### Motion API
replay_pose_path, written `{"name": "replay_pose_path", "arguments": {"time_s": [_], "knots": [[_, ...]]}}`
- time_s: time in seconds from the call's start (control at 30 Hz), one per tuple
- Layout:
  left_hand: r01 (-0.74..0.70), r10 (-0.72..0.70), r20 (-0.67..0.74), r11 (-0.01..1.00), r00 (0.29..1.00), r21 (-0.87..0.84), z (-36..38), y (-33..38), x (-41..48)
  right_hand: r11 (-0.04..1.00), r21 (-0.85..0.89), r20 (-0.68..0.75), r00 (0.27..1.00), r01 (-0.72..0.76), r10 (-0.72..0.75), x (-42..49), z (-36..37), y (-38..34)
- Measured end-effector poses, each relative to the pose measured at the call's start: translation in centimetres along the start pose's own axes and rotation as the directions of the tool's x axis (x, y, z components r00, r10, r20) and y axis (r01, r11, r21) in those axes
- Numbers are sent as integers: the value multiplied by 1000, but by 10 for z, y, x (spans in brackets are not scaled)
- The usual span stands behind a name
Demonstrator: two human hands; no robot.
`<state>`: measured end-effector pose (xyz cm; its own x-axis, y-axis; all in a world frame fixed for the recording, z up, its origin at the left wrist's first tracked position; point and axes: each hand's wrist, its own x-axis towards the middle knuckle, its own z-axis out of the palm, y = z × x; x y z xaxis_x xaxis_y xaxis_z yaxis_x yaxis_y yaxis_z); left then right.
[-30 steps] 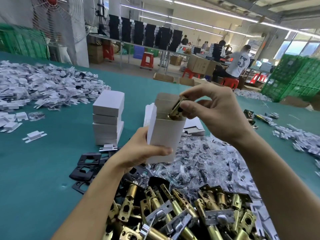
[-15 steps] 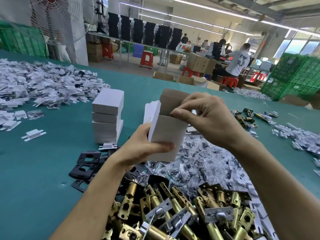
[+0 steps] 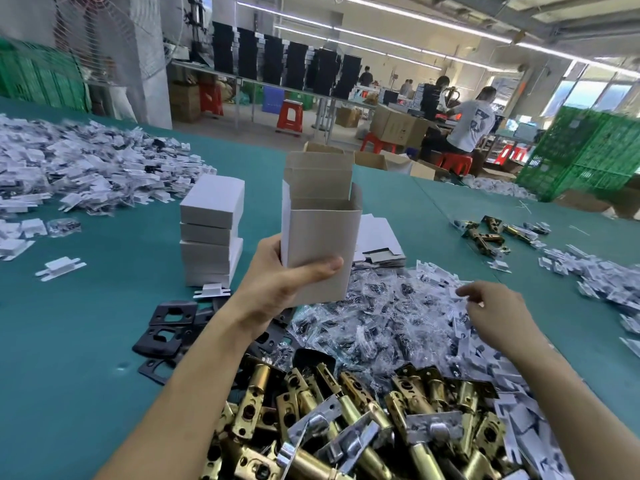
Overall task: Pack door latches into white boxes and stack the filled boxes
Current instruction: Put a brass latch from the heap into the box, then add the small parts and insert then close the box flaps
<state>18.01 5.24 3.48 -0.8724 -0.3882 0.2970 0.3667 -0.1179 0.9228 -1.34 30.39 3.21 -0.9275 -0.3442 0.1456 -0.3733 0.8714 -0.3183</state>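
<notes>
- Nearest, a heap of brass latches [image 3: 346,427], too many and too tangled to count, lies on the teal surface [image 3: 69,341]. Most of their long axes run away from the viewer, some slanting.
- Left of the heap, at least three black plates [image 3: 166,327] lie flat.
- Beyond the heap spreads a pile of small clear bags [image 3: 381,313]. The right hand [image 3: 495,317] hovers low over its right side with fingers bent; I cannot tell whether they pinch anything.
- The left hand [image 3: 277,289] holds one white box [image 3: 322,237] in the air above the bags, thumb across the front and fingers clamped round the back. The box stands upright, long axis vertical, with open mouth and flaps pointing up; what it holds cannot be seen.
- Left of it, four closed white boxes lie flat in a stack [image 3: 211,230].
- Behind it lies a pile of flat box blanks [image 3: 381,237].
- Farther right lie about three loose latches [image 3: 485,233]; far left is a big heap of white card pieces [image 3: 86,168].
</notes>
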Motion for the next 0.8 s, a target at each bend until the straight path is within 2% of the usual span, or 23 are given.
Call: {"name": "replay_pose_path", "arguments": {"time_s": [0.1, 0.13, 0.23, 0.4, 0.5, 0.6, 0.7, 0.8], "knots": [[4, -4, 15, 1000, 1000, 12, 3, -2, -1, 966, -238, 45, 993, -98, 112, 0, 7, 17], [5, -5, 15, 1000, 1000, 0, 4, -3, -1, 957, -270, 62, 989, -111, 133, -1, 8, 20], [-8, 9, 14, 998, 1000, -68, 7, -3, -2, 959, -258, 92, 985, -121, 149, -7, 13, 23], [-35, 36, 0, 989, 999, -145, 13, -4, -2, 941, -330, 47, 994, -74, 95, -22, 18, 20], [-30, 28, -30, 996, 999, -86, 14, -8, -1, 925, -381, 79, 996, -15, 48, -24, 22, 14], [-56, 56, -19, 998, 998, -10, 15, -13, 0, 947, -320, 82, 996, 10, 17, -22, 25, 12], [-76, 75, 20, 996, 997, 47, 17, -15, -1, 957, -290, -10, 1000, -11, 8, -22, 25, 13], [-90, 88, 26, 994, 996, 68, 17, -17, -1, 927, -372, -45, 998, -51, 36, -22, 23, 14]]}}
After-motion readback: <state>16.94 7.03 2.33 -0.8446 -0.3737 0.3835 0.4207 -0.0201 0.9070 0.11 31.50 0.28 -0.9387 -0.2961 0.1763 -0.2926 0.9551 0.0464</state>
